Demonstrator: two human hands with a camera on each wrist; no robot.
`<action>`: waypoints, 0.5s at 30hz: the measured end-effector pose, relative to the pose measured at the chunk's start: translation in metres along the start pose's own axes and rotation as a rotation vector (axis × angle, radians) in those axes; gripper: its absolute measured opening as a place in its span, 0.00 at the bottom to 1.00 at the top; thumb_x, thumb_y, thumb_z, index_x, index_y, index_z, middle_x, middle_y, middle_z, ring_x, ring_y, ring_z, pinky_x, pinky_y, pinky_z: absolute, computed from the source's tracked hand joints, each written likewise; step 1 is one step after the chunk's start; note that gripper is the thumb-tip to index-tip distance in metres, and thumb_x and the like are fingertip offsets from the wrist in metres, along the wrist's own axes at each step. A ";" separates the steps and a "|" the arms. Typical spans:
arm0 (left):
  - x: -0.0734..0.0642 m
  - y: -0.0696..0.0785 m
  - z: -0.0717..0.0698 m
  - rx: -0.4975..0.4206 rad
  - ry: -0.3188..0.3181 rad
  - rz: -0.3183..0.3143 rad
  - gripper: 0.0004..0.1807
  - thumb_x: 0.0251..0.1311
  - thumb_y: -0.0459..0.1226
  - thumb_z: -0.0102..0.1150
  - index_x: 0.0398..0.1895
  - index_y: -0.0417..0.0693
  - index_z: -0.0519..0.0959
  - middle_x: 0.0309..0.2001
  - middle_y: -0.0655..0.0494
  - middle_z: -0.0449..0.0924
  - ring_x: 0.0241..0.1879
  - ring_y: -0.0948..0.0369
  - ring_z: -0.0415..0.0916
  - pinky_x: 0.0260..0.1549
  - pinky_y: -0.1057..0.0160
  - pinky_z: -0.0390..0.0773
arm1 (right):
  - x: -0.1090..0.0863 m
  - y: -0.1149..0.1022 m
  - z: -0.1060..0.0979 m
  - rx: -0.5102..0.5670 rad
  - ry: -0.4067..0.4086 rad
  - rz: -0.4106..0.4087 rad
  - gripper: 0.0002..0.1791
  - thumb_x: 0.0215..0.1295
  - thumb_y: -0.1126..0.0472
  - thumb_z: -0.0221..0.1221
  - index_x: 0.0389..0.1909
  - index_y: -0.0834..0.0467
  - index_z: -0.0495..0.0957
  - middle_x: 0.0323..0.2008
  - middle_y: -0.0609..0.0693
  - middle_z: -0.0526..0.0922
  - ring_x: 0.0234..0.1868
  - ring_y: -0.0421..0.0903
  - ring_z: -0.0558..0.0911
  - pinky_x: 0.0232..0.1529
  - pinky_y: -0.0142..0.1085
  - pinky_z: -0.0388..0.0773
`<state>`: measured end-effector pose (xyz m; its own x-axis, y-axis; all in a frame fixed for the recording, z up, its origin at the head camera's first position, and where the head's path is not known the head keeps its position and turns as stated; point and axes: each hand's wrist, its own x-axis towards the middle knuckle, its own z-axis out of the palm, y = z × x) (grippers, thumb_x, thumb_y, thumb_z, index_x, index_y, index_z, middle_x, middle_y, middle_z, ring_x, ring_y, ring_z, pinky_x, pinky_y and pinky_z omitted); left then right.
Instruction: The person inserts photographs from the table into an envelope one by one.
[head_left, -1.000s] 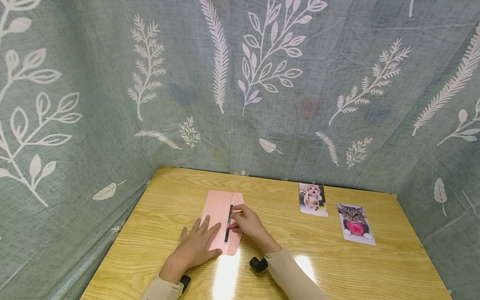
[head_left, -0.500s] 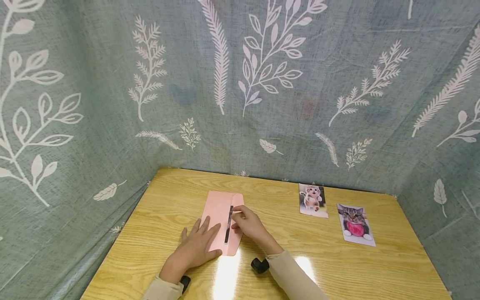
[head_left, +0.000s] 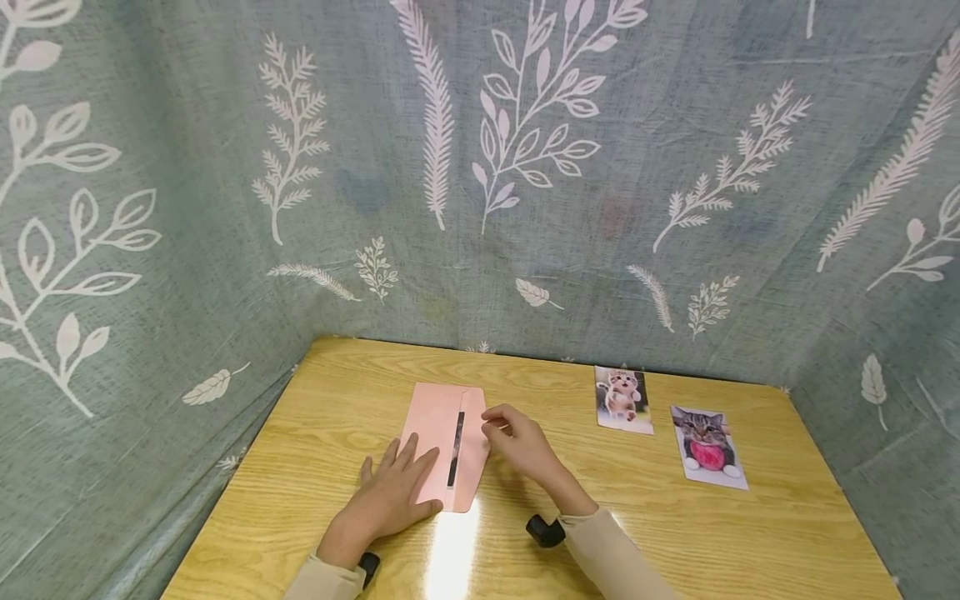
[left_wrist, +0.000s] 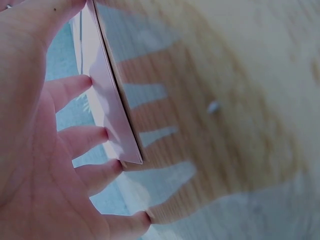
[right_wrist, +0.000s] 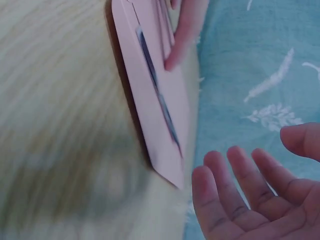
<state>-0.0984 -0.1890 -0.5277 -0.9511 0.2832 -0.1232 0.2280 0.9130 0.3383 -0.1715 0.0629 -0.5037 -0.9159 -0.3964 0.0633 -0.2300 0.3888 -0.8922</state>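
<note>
A pink envelope [head_left: 435, 408] lies on the wooden table with its flap [head_left: 471, 462] unfolded to the right. From its opening shows a dark narrow strip, the edge of a photo [head_left: 456, 450]; the rest is hidden inside. My left hand [head_left: 390, 493] rests on the envelope's left part with fingers spread, and in the left wrist view its fingertips touch the envelope [left_wrist: 107, 95] and the table. My right hand [head_left: 525, 450] is just right of the flap, fingers loosely bent and holding nothing. In the right wrist view that hand [right_wrist: 250, 200] is apart from the envelope.
Two cat photos lie on the right of the table [head_left: 570, 475]: a kitten photo [head_left: 624, 400] near the back edge and a photo of a cat with a red round thing [head_left: 708, 447] nearer. A blue-grey curtain [head_left: 465, 292] with white leaves stands behind the table and along both sides.
My right hand has let go of the photo's edge and drawn back to the right, past the flap. The left hand has stayed on the envelope.
</note>
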 end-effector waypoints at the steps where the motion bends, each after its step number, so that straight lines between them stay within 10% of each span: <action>1: 0.000 0.000 0.000 0.000 -0.001 0.001 0.45 0.59 0.63 0.63 0.77 0.58 0.63 0.78 0.41 0.49 0.75 0.36 0.45 0.59 0.21 0.49 | -0.002 -0.001 -0.004 -0.020 0.010 -0.013 0.17 0.77 0.54 0.54 0.57 0.60 0.78 0.46 0.50 0.82 0.45 0.50 0.82 0.43 0.43 0.79; 15: 0.000 0.000 0.000 -0.008 -0.010 0.008 0.45 0.60 0.62 0.62 0.78 0.58 0.61 0.78 0.41 0.47 0.75 0.36 0.43 0.59 0.21 0.47 | -0.025 -0.007 -0.056 -0.116 0.152 -0.036 0.11 0.73 0.58 0.60 0.53 0.53 0.80 0.43 0.43 0.84 0.46 0.44 0.83 0.45 0.44 0.79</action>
<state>-0.0980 -0.1894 -0.5278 -0.9472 0.2931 -0.1300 0.2335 0.9084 0.3468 -0.1650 0.1167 -0.4741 -0.9435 -0.2849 0.1690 -0.2918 0.4732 -0.8312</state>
